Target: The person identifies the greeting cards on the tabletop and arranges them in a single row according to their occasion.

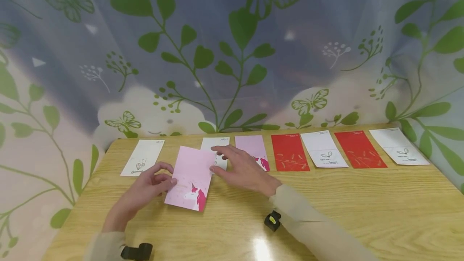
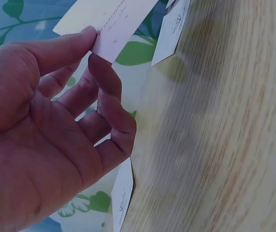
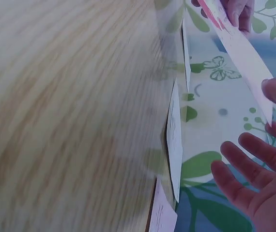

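Note:
Above the table, both hands hold a pink card (image 1: 192, 168) with a white, pink-maned unicorn printed at its lower right. My left hand (image 1: 150, 184) pinches its left edge; in the left wrist view, the thumb lies on the card (image 2: 123, 24) with the index finger beneath. On the opposite side, my right hand (image 1: 246, 170) has its thumb and index finger at the upper right edge. The right wrist view shows that thumb on the card (image 3: 247, 63), the other fingers spread away. Behind the pink card lies a white card (image 1: 216, 143), partly hidden.
Along the back of the wooden table (image 1: 232, 228) lie a white card (image 1: 145, 152) at left, a second pink card (image 1: 250, 144) partly behind the right hand, and a row of red cards (image 1: 290, 152) and white cards (image 1: 322, 148) toward the right. A leaf-patterned curtain (image 1: 181, 75) hangs behind.

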Available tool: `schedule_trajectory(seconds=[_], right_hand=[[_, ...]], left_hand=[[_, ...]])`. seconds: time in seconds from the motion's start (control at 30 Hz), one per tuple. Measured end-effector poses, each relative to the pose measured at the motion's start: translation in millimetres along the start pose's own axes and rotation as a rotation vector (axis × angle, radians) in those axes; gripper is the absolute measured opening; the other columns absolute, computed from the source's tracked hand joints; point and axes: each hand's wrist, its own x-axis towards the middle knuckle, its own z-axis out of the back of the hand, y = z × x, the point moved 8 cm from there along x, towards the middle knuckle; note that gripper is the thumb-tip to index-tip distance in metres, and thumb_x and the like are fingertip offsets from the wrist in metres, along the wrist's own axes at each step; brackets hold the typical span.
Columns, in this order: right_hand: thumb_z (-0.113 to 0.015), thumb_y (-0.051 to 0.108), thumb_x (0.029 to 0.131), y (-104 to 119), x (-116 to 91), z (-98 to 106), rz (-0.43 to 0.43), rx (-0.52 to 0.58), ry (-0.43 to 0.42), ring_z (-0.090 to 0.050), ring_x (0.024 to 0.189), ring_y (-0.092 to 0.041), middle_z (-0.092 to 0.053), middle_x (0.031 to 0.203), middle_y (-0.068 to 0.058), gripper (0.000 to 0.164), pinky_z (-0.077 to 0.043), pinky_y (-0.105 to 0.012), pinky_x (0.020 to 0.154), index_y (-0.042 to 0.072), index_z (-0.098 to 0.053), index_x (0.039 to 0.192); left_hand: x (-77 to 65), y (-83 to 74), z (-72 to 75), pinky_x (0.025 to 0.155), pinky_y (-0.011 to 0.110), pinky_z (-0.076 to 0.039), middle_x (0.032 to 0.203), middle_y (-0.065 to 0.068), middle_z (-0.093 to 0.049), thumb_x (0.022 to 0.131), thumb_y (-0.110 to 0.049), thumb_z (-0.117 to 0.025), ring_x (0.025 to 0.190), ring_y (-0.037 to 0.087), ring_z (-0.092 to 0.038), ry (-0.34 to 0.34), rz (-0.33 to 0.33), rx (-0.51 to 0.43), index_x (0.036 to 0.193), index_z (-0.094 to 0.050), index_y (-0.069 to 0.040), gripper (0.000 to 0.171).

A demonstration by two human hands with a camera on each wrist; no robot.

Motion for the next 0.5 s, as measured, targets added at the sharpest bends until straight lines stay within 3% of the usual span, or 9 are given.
schedule_trajectory(seconds=[0.23, 0.5], right_hand=[[-0.070, 0.023, 0.097, 13, 2, -4, 0.099, -0.043, -0.064, -0.071, 0.100, -0.021, -0.074, 0.121, -0.003, 0.033, -0.056, -0.036, 0.090, 0.010, -0.068, 0.127], [-0.068, 0.013, 0.097, 25, 4, -21, 0.096, 0.031, -0.018, -0.071, 0.088, -0.013, -0.076, 0.110, -0.003, 0.027, -0.056, -0.023, 0.078, 0.009, -0.070, 0.124]], left_hand=[[-6.8, -1.9, -6.5, 0.070, 0.028, -0.047, 0.092, 0.006, -0.065, 0.100, -0.020, -0.067, 0.080, 0.015, -0.058, 0.018, -0.006, 0.033, 0.121, -0.052, -0.007, 0.029], [-19.0, 6.9, -6.0, 0.071, 0.025, -0.049, 0.099, 0.010, -0.067, 0.098, -0.013, -0.068, 0.086, 0.014, -0.062, 0.037, -0.019, 0.052, 0.118, -0.053, -0.003, 0.028]])
